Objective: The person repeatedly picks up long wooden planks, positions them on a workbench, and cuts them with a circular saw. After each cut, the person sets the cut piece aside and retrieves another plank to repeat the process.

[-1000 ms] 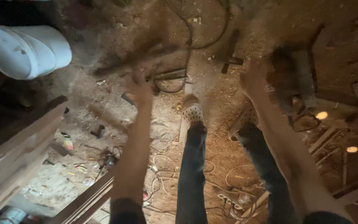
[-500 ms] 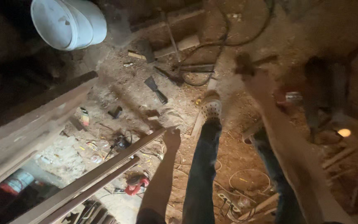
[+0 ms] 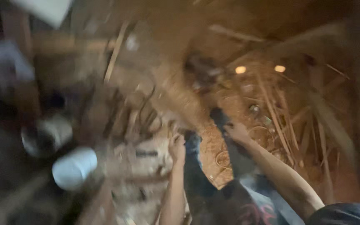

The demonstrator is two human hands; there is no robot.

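Looking straight down at a sawdust-covered floor (image 3: 213,154), heavily motion-blurred, so detail is limited.

Landmark: the person's own legs in dark jeans (image 3: 196,175), centre-bottom of view.

- Left hand (image 3: 176,146): just left of the legs, near knee height, fingers curled into a loose fist. Nothing visible inside the fist; blur hides whether anything thin is pinched there. Likely just hanging at the side.
- Right hand (image 3: 236,132): resting on or right against the right leg, fingers slack and spread. Grasping nothing as far as the frame shows. Reads as a brace on the thigh while bending, judged from the arm angle.
- White bucket (image 3: 73,168): well left of the legs, lying on the floor, nearest object to the left hand but clearly apart from it.
- Thin wood strips (image 3: 280,121): piled loosely right of the legs and beyond them, fanned out as offcuts would land.
- Dark cable loops (image 3: 144,116): up-left of the legs, on the floor.
- Two bright light spots (image 3: 240,69): beyond the legs; source cannot be told.
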